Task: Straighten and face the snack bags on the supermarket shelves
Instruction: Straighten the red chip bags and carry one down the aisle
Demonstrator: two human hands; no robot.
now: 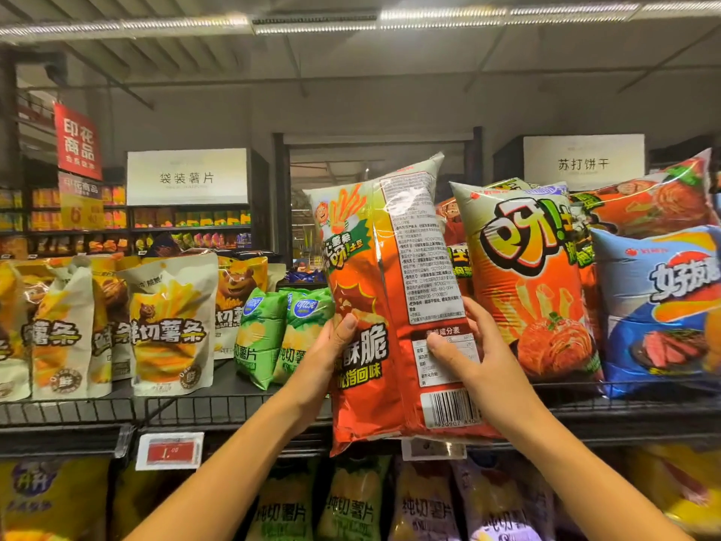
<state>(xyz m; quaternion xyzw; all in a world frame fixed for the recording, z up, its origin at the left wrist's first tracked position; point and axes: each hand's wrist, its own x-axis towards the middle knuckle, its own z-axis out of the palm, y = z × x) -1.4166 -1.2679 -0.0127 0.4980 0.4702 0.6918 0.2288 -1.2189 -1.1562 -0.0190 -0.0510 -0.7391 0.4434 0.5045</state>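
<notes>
Two hands, left (331, 345) and right (474, 345), hold one red-orange snack bag (390, 306). Two green chip bags (261, 337) stand on the wire shelf (218, 408), and one red price tag (170, 451) hangs below.

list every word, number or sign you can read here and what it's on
"袋装薯片": white aisle sign, left
"苏打饼干": white aisle sign, right
"印花商品": red hanging banner
"鲜切薯条": white fries bag
"纯切薯片": green chip bags and the lower shelf bags
"酥脆", "吮指回味": held red bag, gripped by the left hand and right hand
"1.": red price tag; remaining digits blurred
Held bag's back panel print and barcode digits: too small to read
</notes>
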